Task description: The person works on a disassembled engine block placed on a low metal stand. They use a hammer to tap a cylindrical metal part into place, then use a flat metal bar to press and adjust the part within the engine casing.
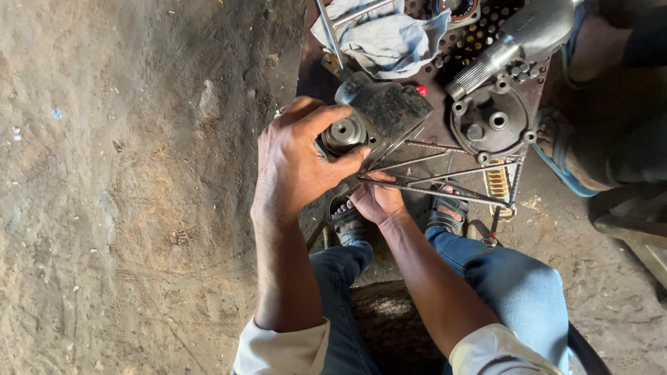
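The left hand (295,163) holds the dirty metal part (379,114) steady at the table (431,135) edge, mid-frame, while the right hand (375,198) grips it from below, so careful turning probably comes next.

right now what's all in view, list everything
metal part: 1, dark grey with round hub, on the table edge, gripped by left hand
cloth: 1, pale grey, table top
cover plate: 1, dark round, table right
shaft: 1, silver, above cover plate
table: 1, rusty brown, wire-frame side
other person's foot: 1, blue sandal, right
dirt floor: grey-brown, left
jeans: blue, bottom
left hand: fingers around metal part
right hand: under the part, by the frame
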